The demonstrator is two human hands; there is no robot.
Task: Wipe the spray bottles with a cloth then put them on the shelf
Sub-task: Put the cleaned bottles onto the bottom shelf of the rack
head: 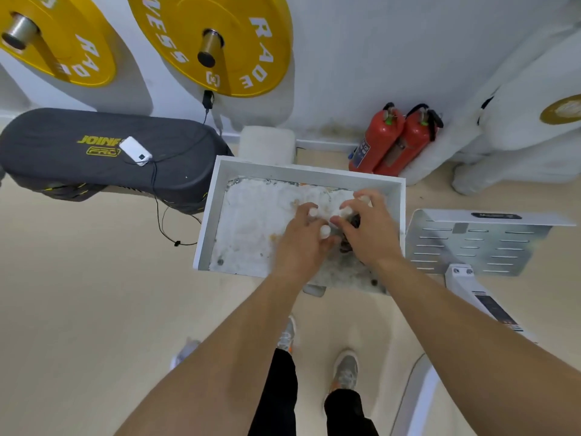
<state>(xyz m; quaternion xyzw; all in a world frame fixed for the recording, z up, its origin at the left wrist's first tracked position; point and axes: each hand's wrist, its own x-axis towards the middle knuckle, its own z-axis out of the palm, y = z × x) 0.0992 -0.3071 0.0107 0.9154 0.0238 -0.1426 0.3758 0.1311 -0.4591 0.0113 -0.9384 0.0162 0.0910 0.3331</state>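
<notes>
Both hands work close together over the white walled shelf (pixel 217 196), which lies directly beneath them. The spray bottles (pixel 325 231) stand clustered between and under the fingers, and only their small white tops show. The left hand (pixel 300 240) has its fingers bent in among two of those tops and seems to grip them. The right hand (pixel 369 234), almost touching the left, curls over other white tops and a dark thing (pixel 354 221) under its palm. That dark thing may be the cloth, but it is too blurred to tell. The main risk here is crowding: with several narrow bottles packed between two hands, a finger that catches a neighbouring top can tip it and set the rest falling. The shelf floor under the hands looks rough and stained, so a bottle may not sit flat and could rock once let go. The side of the shelf nearest the wrists appears to have no wall, so a toppled bottle could roll off toward the person's shoes (pixel 345 369). If the cloth is bunched under the right palm, lifting it could drag a bottle along.
</notes>
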